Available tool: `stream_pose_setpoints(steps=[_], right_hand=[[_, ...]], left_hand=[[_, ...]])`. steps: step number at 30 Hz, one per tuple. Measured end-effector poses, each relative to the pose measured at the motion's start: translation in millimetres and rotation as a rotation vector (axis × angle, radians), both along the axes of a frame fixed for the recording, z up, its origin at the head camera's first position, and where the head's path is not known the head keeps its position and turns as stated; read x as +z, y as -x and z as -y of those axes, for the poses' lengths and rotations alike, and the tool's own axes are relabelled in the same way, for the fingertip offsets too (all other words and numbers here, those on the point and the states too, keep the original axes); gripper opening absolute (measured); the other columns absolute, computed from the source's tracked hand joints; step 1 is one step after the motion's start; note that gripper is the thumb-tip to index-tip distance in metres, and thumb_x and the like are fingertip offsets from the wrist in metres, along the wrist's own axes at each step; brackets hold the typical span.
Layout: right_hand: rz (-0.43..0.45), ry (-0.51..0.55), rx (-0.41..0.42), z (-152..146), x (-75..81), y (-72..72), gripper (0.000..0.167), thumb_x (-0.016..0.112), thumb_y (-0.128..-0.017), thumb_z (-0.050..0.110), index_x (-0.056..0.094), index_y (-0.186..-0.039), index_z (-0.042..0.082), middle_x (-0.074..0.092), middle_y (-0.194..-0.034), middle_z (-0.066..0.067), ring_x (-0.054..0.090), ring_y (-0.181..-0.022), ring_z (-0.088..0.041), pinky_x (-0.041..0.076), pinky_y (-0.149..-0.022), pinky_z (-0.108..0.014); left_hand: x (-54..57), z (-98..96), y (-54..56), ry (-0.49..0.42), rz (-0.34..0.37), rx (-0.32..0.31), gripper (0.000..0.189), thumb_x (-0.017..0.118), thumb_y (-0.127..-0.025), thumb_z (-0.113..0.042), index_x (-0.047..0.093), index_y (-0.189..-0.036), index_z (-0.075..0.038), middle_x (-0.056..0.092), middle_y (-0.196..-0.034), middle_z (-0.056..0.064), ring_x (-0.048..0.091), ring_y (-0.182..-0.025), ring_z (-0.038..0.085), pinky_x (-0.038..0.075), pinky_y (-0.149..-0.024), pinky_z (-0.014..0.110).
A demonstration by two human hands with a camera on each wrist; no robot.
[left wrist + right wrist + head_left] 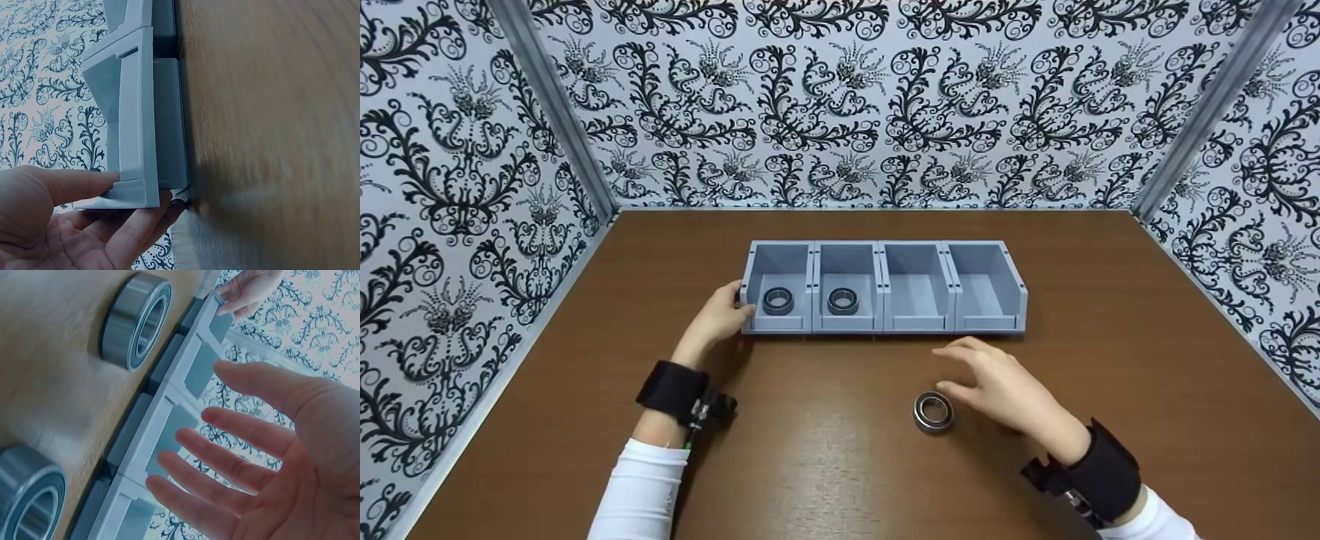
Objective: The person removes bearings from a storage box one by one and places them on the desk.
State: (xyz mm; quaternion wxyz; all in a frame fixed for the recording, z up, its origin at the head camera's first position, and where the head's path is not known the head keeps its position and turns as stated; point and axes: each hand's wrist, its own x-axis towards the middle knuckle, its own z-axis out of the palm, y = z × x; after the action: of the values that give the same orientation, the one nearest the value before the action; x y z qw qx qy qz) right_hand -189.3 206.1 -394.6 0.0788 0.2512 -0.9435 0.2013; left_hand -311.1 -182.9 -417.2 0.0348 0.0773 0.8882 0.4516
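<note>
My left hand [721, 313] grips the left end wall of a row of grey storage bins [919, 325]. In the left wrist view its thumb [84, 185] lies on the inner side of the wall and the fingers outside. One ball bearing [778, 301] lies in the leftmost bin, another bearing [842, 301] in the bin beside it. My right hand [997, 382] hovers over the table with fingers spread, holding nothing. A loose bearing [934, 412] sits near its thumb. The right wrist view shows a further bearing [31, 500] on the table, hidden in the head view.
The bins stand on a brown wooden table [825, 465]. Patterned panels [870, 105] rise behind it and at both sides, with metal posts [559, 105] at the corners. The two right-hand bins [979, 295] show bare floors.
</note>
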Motion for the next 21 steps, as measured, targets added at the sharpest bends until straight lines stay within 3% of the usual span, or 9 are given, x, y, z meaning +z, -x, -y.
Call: stream_pose_setpoints(steps=[11, 21], right_hand=[[-0.058, 0.078, -0.105, -15, 3.9, 8.1, 0.038, 0.076, -0.087, 0.016, 0.07, -0.121, 0.002, 0.07, -0.116, -0.016, 0.066, -0.111, -0.037, 0.052, -0.094, -0.053], [-0.048, 0.129, -0.179, -34, 5.3, 18.2, 0.039, 0.074, -0.088, 0.013, 0.068, -0.125, 0.002, 0.069, -0.119, -0.021, 0.064, -0.114, -0.04, 0.049, -0.096, -0.056]], left_hand=[[-1.2, 2.0, 1.2, 0.01, -0.016, -0.007, 0.048, 0.048, -0.096, 0.001, 0.041, -0.141, 0.016, 0.056, -0.133, 0.034, 0.057, -0.122, 0.038, 0.047, -0.104, 0.047], [-1.8, 3.2, 1.2, 0.009, 0.004, -0.005, 0.049, 0.047, -0.097, 0.001, 0.039, -0.143, 0.014, 0.055, -0.136, 0.033, 0.056, -0.124, 0.038, 0.047, -0.104, 0.047]])
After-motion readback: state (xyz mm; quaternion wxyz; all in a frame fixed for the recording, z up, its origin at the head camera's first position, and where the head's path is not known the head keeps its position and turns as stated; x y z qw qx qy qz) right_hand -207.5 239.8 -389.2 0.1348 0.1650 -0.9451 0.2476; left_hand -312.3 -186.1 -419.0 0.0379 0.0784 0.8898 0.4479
